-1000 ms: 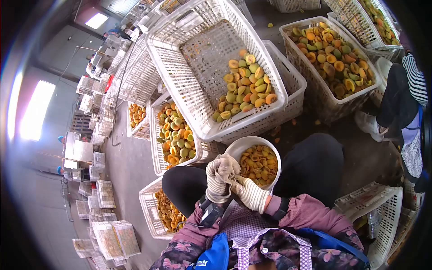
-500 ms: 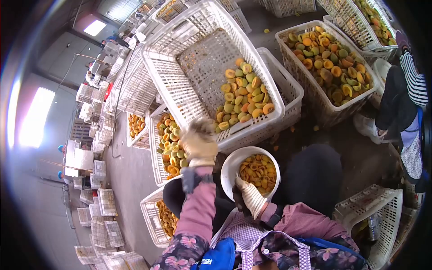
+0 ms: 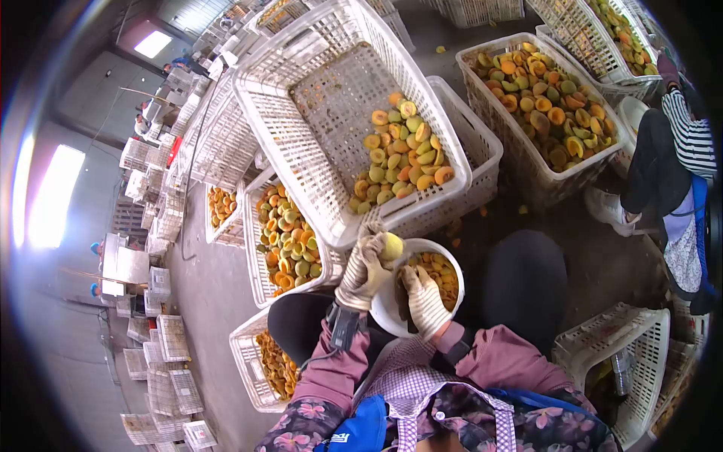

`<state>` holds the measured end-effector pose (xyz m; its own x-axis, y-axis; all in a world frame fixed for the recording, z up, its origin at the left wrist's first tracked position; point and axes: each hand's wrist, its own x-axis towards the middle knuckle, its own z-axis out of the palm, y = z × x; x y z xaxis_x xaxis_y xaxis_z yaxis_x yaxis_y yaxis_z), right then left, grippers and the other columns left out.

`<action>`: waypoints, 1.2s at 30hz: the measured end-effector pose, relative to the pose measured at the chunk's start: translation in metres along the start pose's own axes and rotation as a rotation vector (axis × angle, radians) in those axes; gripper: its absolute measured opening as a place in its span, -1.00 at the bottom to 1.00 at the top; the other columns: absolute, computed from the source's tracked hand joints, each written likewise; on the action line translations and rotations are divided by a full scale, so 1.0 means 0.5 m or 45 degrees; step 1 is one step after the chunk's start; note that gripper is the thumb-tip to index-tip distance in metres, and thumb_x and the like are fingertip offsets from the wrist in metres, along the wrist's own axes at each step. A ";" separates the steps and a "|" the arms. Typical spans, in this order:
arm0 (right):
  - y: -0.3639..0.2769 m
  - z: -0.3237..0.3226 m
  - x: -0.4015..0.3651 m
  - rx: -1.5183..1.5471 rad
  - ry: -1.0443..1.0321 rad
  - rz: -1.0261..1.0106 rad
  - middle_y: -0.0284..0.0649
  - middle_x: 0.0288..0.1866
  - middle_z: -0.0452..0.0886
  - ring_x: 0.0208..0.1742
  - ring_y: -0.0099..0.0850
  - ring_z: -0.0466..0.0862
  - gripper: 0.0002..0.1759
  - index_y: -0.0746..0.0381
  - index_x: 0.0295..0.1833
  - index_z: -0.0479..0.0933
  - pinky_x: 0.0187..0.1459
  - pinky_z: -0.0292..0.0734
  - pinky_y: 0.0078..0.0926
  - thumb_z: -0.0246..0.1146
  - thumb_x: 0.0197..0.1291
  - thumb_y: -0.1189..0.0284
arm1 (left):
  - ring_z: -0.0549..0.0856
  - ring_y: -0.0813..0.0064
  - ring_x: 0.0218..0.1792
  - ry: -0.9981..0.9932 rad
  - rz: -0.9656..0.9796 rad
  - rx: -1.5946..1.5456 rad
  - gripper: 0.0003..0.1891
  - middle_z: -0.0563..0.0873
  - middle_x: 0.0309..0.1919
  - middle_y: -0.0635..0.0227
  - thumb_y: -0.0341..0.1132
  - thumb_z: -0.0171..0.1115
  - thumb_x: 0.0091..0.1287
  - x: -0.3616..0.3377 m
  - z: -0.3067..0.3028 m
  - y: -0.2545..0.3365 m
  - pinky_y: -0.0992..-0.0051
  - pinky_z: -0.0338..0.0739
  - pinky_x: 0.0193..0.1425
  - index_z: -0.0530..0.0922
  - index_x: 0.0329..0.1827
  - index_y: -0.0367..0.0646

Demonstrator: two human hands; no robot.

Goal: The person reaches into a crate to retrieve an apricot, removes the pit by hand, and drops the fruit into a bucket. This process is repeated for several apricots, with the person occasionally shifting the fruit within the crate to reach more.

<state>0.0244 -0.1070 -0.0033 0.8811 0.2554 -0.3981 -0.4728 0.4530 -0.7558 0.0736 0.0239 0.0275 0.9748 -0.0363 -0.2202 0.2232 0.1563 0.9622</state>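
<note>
My left hand (image 3: 364, 270), in a dirty striped glove, holds a yellow-green fruit half (image 3: 391, 246) at its fingertips, just above the rim of a white bucket (image 3: 384, 305). The bucket holds orange fruit pieces (image 3: 443, 276). My right hand (image 3: 423, 300), also gloved, is over the bucket with its fingers bent and pressed together; what they grip is hidden. Beyond my hands, a large white crate (image 3: 263, 105) is tilted, with fruit halves (image 3: 403, 154) gathered in its near right corner.
Left of the bucket are a crate of fruit halves (image 3: 286, 237) and a crate of orange pieces (image 3: 276, 365). A full crate (image 3: 538, 102) stands at upper right, beside a seated person (image 3: 659, 162). An overturned-looking crate (image 3: 648, 354) lies at lower right.
My left hand has moved from the big crate's near edge to the bucket's rim, and a fruit half now shows in it. My right hand has shifted slightly up over the bucket.
</note>
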 end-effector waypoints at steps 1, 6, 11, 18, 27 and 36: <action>-0.003 0.003 -0.006 -0.020 -0.032 -0.066 -0.43 -0.57 0.42 -0.73 -0.64 0.29 -0.64 0.17 -0.11 0.44 -0.73 0.16 -0.67 0.03 0.34 0.09 | 0.51 0.53 -0.05 -0.044 0.109 -0.050 -0.66 0.49 -0.05 0.30 -0.18 0.00 0.41 -0.025 0.010 -0.035 0.53 0.45 0.01 0.32 0.12 -0.19; 0.025 -0.013 -0.019 -0.852 -0.287 -0.346 -0.25 -0.09 0.57 -0.12 -0.45 0.50 -0.64 0.29 0.14 0.40 -0.08 0.44 -0.54 0.07 0.34 0.31 | 0.60 0.32 -0.14 0.004 -0.134 -0.728 -0.58 0.63 -0.23 0.28 0.03 -0.05 0.41 -0.075 0.038 -0.080 0.37 0.47 0.07 0.49 -0.05 -0.18; 0.049 -0.016 -0.016 -0.518 -0.182 -0.403 0.19 -0.20 0.58 -0.17 0.07 0.59 -0.46 0.17 0.33 0.23 -0.19 0.48 -0.20 0.00 0.32 0.17 | 0.54 0.35 0.01 0.425 0.090 -0.469 -0.53 0.55 -0.04 0.25 0.01 -0.12 0.44 -0.101 0.050 -0.102 0.37 0.42 0.17 0.35 0.14 -0.23; 0.021 -0.025 -0.033 -0.555 -0.269 -0.121 -0.12 0.06 0.52 0.03 -0.38 0.49 -0.47 0.18 0.39 0.17 0.09 0.37 -0.55 0.06 0.34 0.36 | 0.52 0.34 0.05 0.530 0.068 -0.481 -0.56 0.54 0.02 0.25 -0.07 -0.14 0.46 -0.094 0.056 -0.099 0.37 0.42 0.20 0.35 0.18 -0.25; 0.009 -0.033 -0.040 -0.992 -0.376 -0.138 -0.16 -0.06 0.56 -0.10 -0.37 0.52 -0.56 0.29 0.26 0.30 -0.07 0.44 -0.47 0.06 0.34 0.33 | 0.59 0.37 -0.39 0.345 -0.169 -0.459 -0.65 0.58 -0.41 0.25 -0.09 -0.12 0.44 -0.104 0.097 -0.019 0.42 0.54 -0.22 0.45 -0.24 -0.21; 0.013 -0.022 -0.057 -0.329 -0.432 -0.084 -0.34 -0.11 0.54 -0.17 -0.54 0.50 -0.70 0.30 0.11 0.40 -0.16 0.46 -0.61 0.03 0.36 0.39 | 0.50 0.61 -0.47 0.317 0.266 0.328 -0.62 0.55 -0.47 0.36 -0.03 -0.08 0.43 -0.111 0.102 0.004 0.60 0.39 -0.40 0.45 -0.29 -0.20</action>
<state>-0.0037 -0.1206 -0.0027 0.8349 0.5188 -0.1835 -0.3586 0.2601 -0.8965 0.0198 -0.0241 0.0497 0.9766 0.2145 -0.0179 0.0442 -0.1181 0.9920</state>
